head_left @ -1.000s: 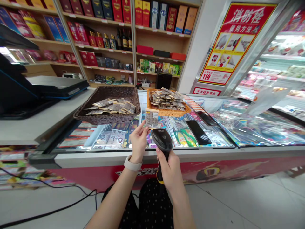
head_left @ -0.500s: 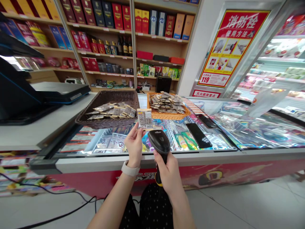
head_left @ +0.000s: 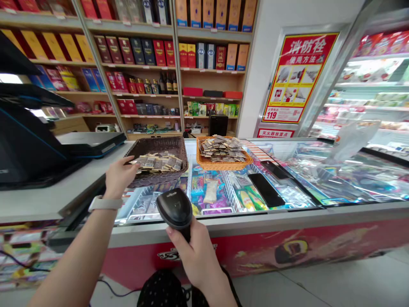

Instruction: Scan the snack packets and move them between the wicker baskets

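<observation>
My left hand [head_left: 119,177], with a pale wristband, reaches over the left side of the dark brown wicker basket [head_left: 136,148]. Its fingers are stretched out and apart beside a pile of small clear packets [head_left: 158,163] with dark contents; I see no packet clearly held. My right hand [head_left: 200,251] is wrapped round the handle of a black barcode scanner [head_left: 175,208], whose head sits in front of the freezer's edge. To the right of the dark basket stands an orange wicker basket [head_left: 220,165], heaped with similar packets [head_left: 223,148].
Both baskets rest on the glass-topped freezer [head_left: 348,215]. Two black phones, one nearer [head_left: 266,189] and one farther [head_left: 275,169], lie right of them. A counter [head_left: 28,204] with a dark scale-like machine [head_left: 32,145] is at left; stocked shelves [head_left: 137,68] stand behind.
My left hand has moved left from the middle to the dark basket; the packet it held up is no longer distinct. The scanner has shifted left and down. The view has tilted up.
</observation>
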### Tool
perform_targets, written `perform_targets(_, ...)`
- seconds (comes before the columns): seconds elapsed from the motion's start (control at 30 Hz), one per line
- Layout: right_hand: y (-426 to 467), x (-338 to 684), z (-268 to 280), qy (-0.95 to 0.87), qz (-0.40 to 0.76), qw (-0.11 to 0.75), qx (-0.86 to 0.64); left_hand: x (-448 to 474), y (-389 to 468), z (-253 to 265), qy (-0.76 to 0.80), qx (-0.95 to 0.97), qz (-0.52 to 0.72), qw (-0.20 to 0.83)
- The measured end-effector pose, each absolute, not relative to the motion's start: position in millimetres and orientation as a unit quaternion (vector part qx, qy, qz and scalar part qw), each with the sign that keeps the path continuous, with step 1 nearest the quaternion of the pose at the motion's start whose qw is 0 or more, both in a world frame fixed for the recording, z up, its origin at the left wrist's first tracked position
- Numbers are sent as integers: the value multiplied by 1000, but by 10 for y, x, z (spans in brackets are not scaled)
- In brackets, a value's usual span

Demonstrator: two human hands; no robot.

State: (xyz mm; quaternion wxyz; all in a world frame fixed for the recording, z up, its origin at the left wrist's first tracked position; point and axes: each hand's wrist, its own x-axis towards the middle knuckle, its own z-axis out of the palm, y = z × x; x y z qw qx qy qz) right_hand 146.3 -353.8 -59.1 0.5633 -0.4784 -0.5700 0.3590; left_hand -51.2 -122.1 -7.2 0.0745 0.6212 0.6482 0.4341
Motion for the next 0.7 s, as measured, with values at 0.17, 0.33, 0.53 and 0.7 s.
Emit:
perform_targets(0.17, -3550, 1446, -607, -569, 361, 567, -474, -534, -1342, -130, 707, 647, 283, -38)
perform_targets(0.33, -3595, 1601, -562, -550, 357, 560, -506, -373, -1482, -111, 643, 661, 362, -133)
perform_targets(0.53, -3661, 1915, -616, -508, 334, 597, -524, 469, -1570, -15, 521, 749, 406, -46)
perform_targets(0.7, -3735, 2240, -756, -446, 302, 635, -554, 1381, -1363, -125, 438, 825, 356, 31)
